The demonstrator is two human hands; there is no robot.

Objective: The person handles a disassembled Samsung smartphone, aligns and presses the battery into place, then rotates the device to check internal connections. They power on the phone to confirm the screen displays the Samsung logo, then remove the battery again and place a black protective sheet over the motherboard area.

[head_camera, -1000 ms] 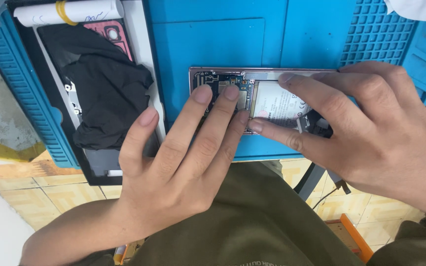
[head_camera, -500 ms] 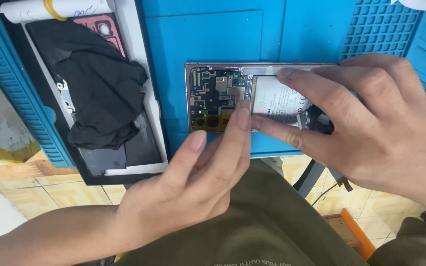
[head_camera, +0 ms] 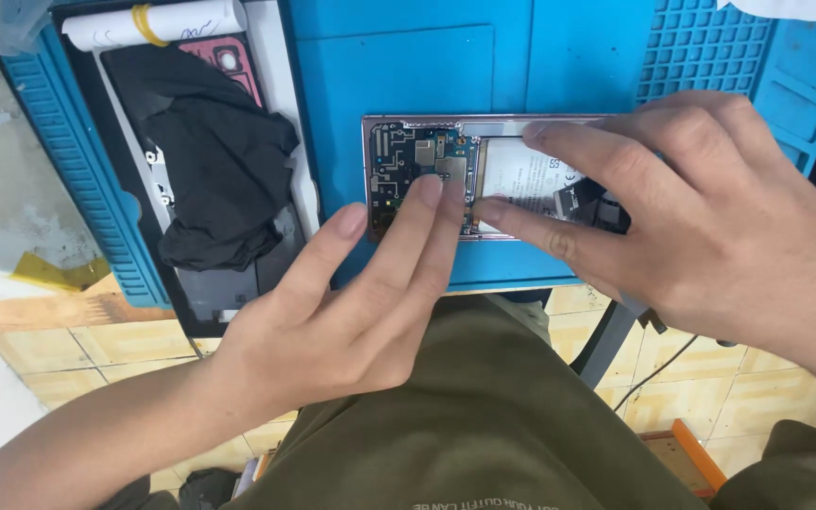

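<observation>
Opened phone (head_camera: 427, 165) lies under left hand (head_camera: 332, 321) fingertips, right hand (head_camera: 710, 217) alongside.

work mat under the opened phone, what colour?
Blue: the work mat under the opened phone is solid blue, best seen in the head view.

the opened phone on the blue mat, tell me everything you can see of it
The opened phone lies flat, back cover off, long side across the blue mat near its front edge. A thin metal frame rims it. Its left part shows a circuit board with small shields; the middle holds a pale battery. The left hand rests fingertips on the board; the right hand covers the right end, fingers on the battery.
</observation>
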